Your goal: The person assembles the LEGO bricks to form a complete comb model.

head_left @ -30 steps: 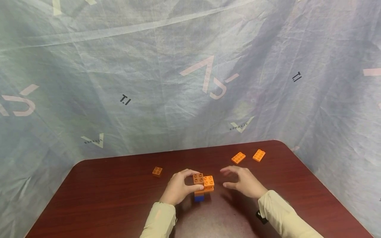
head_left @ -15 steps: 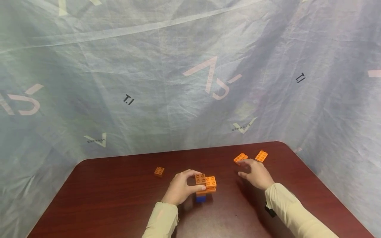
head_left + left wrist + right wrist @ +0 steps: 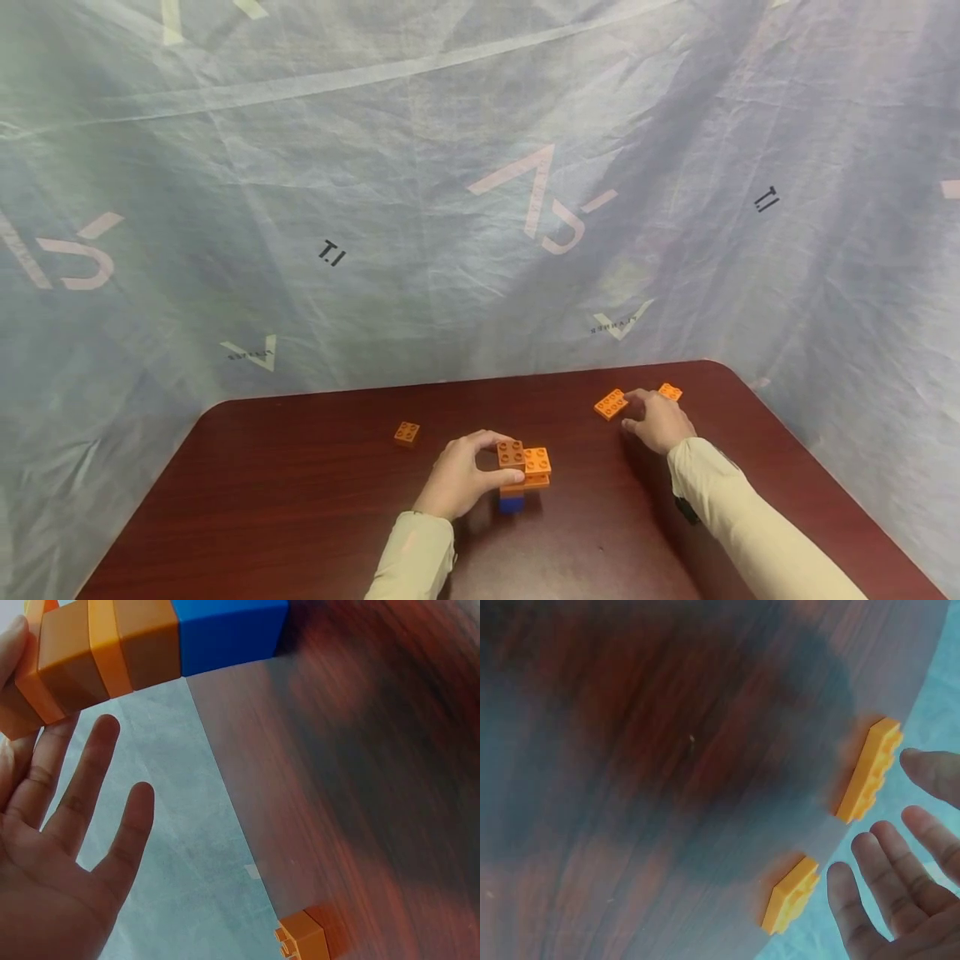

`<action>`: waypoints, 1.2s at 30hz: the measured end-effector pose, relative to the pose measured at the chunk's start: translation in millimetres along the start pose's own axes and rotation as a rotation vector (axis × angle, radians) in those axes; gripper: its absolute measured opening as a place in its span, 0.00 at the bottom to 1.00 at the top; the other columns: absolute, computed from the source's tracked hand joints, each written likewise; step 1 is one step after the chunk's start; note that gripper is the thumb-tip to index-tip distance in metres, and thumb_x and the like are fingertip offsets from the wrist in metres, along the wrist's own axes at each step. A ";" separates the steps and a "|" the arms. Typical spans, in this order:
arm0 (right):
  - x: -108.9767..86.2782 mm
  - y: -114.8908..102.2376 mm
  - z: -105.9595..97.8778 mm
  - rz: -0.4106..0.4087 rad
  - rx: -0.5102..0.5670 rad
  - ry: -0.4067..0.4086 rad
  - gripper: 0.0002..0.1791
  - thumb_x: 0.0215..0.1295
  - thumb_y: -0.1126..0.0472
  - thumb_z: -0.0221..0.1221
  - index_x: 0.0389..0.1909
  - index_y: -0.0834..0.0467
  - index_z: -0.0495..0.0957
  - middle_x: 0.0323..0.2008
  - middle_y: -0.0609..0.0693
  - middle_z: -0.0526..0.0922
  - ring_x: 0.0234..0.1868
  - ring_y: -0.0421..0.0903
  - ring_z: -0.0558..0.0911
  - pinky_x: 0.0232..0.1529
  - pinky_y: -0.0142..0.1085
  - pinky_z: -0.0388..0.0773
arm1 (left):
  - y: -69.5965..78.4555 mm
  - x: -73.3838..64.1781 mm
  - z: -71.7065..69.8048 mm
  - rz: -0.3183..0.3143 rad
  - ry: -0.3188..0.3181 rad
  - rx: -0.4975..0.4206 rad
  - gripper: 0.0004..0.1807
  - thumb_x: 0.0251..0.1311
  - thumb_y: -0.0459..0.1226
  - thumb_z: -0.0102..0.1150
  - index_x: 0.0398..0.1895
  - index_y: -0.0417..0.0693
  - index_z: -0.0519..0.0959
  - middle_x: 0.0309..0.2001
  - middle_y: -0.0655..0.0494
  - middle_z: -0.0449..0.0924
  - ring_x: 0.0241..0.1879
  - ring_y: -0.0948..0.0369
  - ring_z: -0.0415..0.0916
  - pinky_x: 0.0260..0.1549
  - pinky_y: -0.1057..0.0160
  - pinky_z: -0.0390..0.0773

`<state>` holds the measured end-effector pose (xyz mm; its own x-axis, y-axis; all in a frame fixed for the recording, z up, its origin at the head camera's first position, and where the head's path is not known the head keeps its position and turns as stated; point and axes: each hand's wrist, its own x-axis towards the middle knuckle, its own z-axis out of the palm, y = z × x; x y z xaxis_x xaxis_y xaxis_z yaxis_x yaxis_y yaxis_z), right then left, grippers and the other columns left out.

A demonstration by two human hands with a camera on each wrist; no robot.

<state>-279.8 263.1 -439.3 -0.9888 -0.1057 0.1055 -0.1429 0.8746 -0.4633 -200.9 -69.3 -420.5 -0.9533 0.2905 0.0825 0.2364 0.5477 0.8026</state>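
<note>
My left hand pinches the top of a stack of toy building bricks between thumb and fingers. A blue brick forms the stack's bottom, with brown and thin orange bricks in turn above it. The flat orange bricks jut out to the right under the brown top brick. At the back right, my right hand is over the table with fingers apart, holding nothing. Just left of its fingertips lies one flat orange brick; behind it a second orange brick is partly hidden.
A small brown brick lies on the dark red table, left of the stack. Close behind the table's far edge hangs a grey printed cloth, which also runs along both sides.
My right hand has moved away from beside the stack, to the right and back, reaching the flat orange bricks. The left hand keeps its hold on the stack; the view has shifted slightly.
</note>
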 end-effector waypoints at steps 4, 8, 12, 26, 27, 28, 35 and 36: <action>9.8 5.5 4.6 -0.007 -0.015 -0.020 0.27 0.61 0.66 0.68 0.61 0.70 0.75 0.51 0.71 0.79 0.49 0.67 0.81 0.47 0.60 0.79 | 0.5 -0.5 -0.4 -0.006 0.002 0.008 0.25 0.56 0.47 0.76 0.56 0.51 0.84 0.57 0.50 0.82 0.59 0.46 0.76 0.57 0.38 0.75; 16.0 10.0 7.9 -0.030 -0.044 -0.042 0.29 0.62 0.67 0.68 0.63 0.70 0.73 0.55 0.74 0.76 0.53 0.71 0.78 0.50 0.63 0.77 | 1.9 0.3 0.3 0.005 0.007 0.016 0.25 0.55 0.47 0.76 0.56 0.51 0.84 0.56 0.51 0.83 0.59 0.46 0.77 0.57 0.39 0.75; 20.2 12.3 8.9 -0.061 -0.079 -0.054 0.33 0.62 0.68 0.67 0.67 0.71 0.69 0.61 0.76 0.72 0.58 0.74 0.74 0.55 0.65 0.74 | 3.3 0.4 1.3 -0.001 0.011 0.011 0.25 0.56 0.47 0.76 0.56 0.52 0.84 0.56 0.52 0.83 0.59 0.46 0.76 0.57 0.38 0.75; 28.5 10.2 18.1 -0.089 -0.079 -0.124 0.29 0.62 0.67 0.66 0.64 0.68 0.73 0.62 0.74 0.71 0.60 0.73 0.73 0.60 0.65 0.70 | 0.5 -1.3 0.0 0.015 0.021 -0.004 0.24 0.55 0.46 0.77 0.55 0.51 0.85 0.54 0.53 0.84 0.58 0.48 0.78 0.57 0.40 0.75; 28.0 10.3 17.2 -0.080 -0.074 -0.125 0.28 0.61 0.66 0.67 0.62 0.68 0.74 0.59 0.73 0.73 0.57 0.72 0.76 0.58 0.64 0.72 | 0.4 -1.2 0.0 0.017 0.020 -0.004 0.24 0.55 0.46 0.76 0.55 0.51 0.85 0.54 0.53 0.84 0.58 0.48 0.78 0.57 0.40 0.75; 27.6 10.0 16.1 -0.071 -0.067 -0.125 0.26 0.61 0.65 0.69 0.59 0.68 0.75 0.56 0.72 0.75 0.54 0.70 0.77 0.56 0.63 0.74 | 0.4 -1.1 -0.1 0.019 0.019 -0.004 0.24 0.55 0.46 0.76 0.55 0.51 0.85 0.54 0.53 0.84 0.58 0.47 0.78 0.57 0.40 0.75; 24.0 10.3 11.1 -0.088 -0.070 -0.137 0.30 0.59 0.60 0.72 0.60 0.68 0.75 0.55 0.72 0.77 0.52 0.69 0.78 0.56 0.63 0.74 | 1.0 -1.4 -0.9 0.009 0.012 -0.006 0.25 0.56 0.46 0.76 0.56 0.50 0.84 0.58 0.50 0.82 0.60 0.46 0.76 0.58 0.38 0.74; 23.1 10.4 11.2 -0.104 -0.074 -0.133 0.30 0.60 0.60 0.72 0.60 0.68 0.76 0.54 0.72 0.77 0.53 0.69 0.78 0.55 0.63 0.74 | 1.1 -1.4 -0.8 0.006 0.011 -0.007 0.25 0.56 0.46 0.76 0.56 0.50 0.84 0.58 0.50 0.82 0.60 0.46 0.76 0.58 0.38 0.74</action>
<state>-304.6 264.5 -451.5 -0.9666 -0.2546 0.0295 -0.2457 0.8875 -0.3898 -199.5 -69.8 -419.3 -0.9538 0.2853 0.0942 0.2412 0.5403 0.8062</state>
